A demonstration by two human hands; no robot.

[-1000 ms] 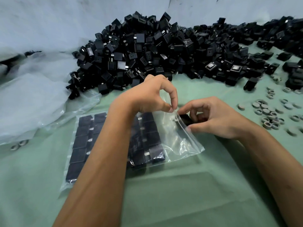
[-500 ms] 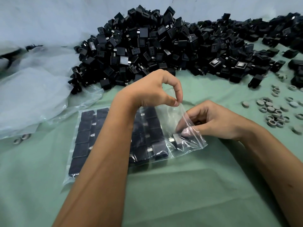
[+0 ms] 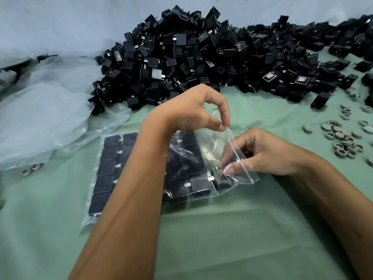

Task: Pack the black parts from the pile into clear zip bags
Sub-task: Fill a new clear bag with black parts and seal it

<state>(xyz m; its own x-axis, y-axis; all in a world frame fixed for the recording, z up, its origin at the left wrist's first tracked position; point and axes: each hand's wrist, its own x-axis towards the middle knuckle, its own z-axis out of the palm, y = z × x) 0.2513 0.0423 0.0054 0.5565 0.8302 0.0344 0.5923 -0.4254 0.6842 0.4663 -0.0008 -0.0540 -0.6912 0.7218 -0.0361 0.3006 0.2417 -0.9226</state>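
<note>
A clear zip bag point(image 3: 238, 179) lies flat on the green cloth, holding rows of black parts point(image 3: 107, 168). My left hand point(image 3: 193, 110) pinches the bag's upper lip between thumb and forefinger and lifts it, holding the mouth open. My right hand point(image 3: 268, 152) reaches into the mouth, its fingertips on a black part point(image 3: 221, 177) at the end of the front row. My left forearm hides the middle rows. The big pile of black parts point(image 3: 201, 57) rises behind the bag.
Crumpled clear plastic sheeting point(image 3: 44, 118) lies at the left with two grey rings point(image 3: 32, 168) near its edge. Several grey rings and caps point(image 3: 341, 140) are scattered at the right. More black parts point(image 3: 347, 63) stretch along the back right. Green cloth point(image 3: 222, 239) covers the table.
My right hand carried a black part from the bag's mouth down inside to the front row. My left hand lifted the bag's lip higher. The camera shifted slightly.
</note>
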